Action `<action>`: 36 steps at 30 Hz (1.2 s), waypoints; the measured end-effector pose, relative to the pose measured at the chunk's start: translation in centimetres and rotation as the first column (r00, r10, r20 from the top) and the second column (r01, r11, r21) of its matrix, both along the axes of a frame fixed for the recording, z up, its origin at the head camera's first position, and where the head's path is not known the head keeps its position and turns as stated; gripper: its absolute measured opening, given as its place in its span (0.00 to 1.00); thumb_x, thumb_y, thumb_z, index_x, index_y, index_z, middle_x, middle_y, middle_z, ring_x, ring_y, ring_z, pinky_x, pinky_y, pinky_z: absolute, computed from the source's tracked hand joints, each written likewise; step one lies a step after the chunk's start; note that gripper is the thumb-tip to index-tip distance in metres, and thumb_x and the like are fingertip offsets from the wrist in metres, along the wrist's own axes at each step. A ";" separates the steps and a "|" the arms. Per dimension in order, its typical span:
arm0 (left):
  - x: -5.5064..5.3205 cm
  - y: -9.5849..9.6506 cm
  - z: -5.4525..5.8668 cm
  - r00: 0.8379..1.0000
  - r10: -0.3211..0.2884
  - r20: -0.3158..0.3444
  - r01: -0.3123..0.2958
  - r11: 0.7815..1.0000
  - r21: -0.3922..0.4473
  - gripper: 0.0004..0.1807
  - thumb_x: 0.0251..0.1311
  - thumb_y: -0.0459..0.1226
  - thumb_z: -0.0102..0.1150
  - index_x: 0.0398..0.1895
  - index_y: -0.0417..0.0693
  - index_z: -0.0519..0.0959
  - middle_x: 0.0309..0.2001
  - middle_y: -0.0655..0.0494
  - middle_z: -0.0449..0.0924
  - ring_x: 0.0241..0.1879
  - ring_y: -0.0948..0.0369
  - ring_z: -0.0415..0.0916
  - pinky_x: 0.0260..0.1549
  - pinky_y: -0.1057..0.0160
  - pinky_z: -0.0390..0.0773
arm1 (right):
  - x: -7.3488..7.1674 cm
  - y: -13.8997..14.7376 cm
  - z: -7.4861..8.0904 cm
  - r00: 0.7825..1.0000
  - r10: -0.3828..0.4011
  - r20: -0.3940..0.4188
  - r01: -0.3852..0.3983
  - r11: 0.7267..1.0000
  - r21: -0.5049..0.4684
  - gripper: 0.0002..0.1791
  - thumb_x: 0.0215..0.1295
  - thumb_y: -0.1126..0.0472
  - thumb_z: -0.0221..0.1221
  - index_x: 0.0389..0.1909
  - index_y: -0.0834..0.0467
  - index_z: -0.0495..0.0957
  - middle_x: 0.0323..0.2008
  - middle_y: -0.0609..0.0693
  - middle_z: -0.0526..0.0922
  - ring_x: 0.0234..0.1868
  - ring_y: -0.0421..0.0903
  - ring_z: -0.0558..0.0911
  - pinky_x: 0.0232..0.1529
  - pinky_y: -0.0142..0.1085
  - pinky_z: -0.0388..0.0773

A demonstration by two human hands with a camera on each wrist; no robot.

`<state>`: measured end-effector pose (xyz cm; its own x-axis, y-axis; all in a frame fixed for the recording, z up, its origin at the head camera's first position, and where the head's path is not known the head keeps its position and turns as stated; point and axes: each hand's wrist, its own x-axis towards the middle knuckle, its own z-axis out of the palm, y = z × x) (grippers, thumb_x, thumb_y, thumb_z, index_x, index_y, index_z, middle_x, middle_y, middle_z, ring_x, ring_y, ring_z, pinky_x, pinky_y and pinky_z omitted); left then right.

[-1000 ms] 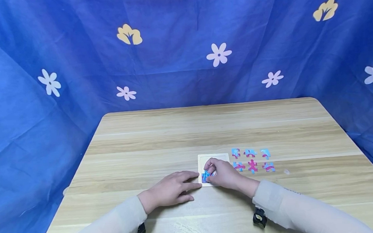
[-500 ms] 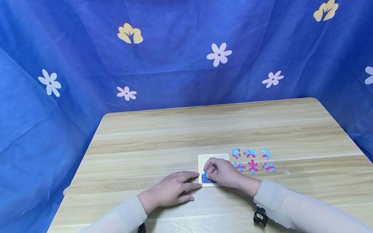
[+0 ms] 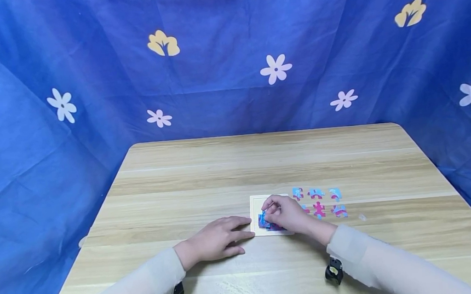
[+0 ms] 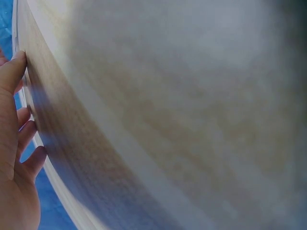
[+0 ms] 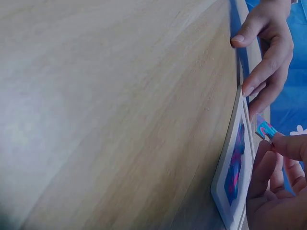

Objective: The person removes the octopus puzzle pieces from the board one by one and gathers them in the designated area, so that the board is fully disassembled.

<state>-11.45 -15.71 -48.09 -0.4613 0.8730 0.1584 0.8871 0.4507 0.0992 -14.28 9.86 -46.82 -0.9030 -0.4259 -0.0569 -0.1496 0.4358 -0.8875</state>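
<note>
A small square puzzle tray (image 3: 258,202) with a pale rim lies near the middle of the table. Joined blue and purple pieces (image 5: 235,165) lie inside it, along its near side. Thumb and forefinger of my right hand (image 3: 287,215) pinch a blue and pink jigsaw piece (image 5: 265,127); the right wrist view shows it raised above the tray. My left hand (image 3: 218,239) rests on the table with spread fingers, two fingertips touching the tray's left edge. Only part of the left hand (image 4: 19,158) shows in the left wrist view.
Right of the tray, several loose pink and light-blue pieces (image 3: 319,208) lie in two rows, one partly behind the right hand. A small clear scrap (image 3: 362,217) lies farther right. A blue flowered curtain (image 3: 212,65) hangs behind the wooden table (image 3: 204,168).
The right hand has shifted slightly right and away from me, lifting the pinched piece off the tray's near-left corner, where the bare tray now shows. The left hand has stayed put.
</note>
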 end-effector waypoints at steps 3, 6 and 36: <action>0.0 0.0 0.0 1.000 0.006 0.007 -0.006 1.000 -0.006 0.26 0.64 0.54 0.54 0.62 0.56 0.74 0.65 0.49 0.66 0.64 0.53 0.64 0.61 0.53 0.65 | 0.0 0.5 0.2 1.000 -0.012 0.007 0.012 1.000 -0.004 0.10 0.56 0.69 0.65 0.38 0.60 0.78 0.29 0.47 0.79 0.27 0.41 0.78 0.31 0.31 0.78; 0.1 0.0 0.1 1.000 0.009 0.010 -0.008 1.000 -0.012 0.26 0.64 0.53 0.54 0.62 0.56 0.74 0.65 0.49 0.65 0.64 0.53 0.63 0.62 0.54 0.65 | 0.1 1.1 0.3 1.000 -0.018 0.015 0.018 1.000 -0.004 0.10 0.56 0.69 0.65 0.39 0.60 0.78 0.29 0.47 0.79 0.28 0.42 0.79 0.32 0.32 0.79; 0.1 -0.3 0.3 1.000 0.012 0.017 -0.012 1.000 -0.018 0.25 0.64 0.53 0.55 0.62 0.56 0.75 0.65 0.50 0.66 0.64 0.54 0.63 0.62 0.55 0.65 | 0.9 7.8 0.5 0.993 -0.013 0.118 0.014 1.000 -0.006 0.11 0.58 0.69 0.63 0.41 0.66 0.77 0.32 0.52 0.78 0.28 0.46 0.76 0.23 0.32 0.76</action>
